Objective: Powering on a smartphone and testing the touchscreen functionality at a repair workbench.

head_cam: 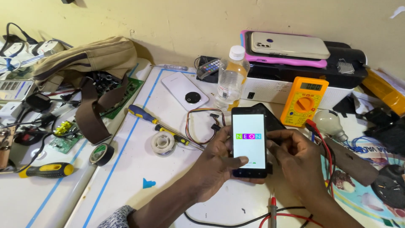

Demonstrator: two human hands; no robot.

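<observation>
Left hand is wrapped around a black smartphone with a lit white screen, thumb pressed across the lower glass, right at the centre of the frame. Right hand curls in from the other side, fingertips on the phone's right edge and on a dark flat piece tucked behind it, so both hands are closed on the phone above the white tabletop. Count the screwdrivers: three with yellow-and-black or blue-and-yellow handles, one at lower left, two left of centre. One clear plastic water bottle with a white cap stands upper centre. One orange multimeter sits to its right, with one pale light bulb just beside it. One roll of black tape and one spool of solder wire lie left. Two more phones are stacked at the upper right.
</observation>
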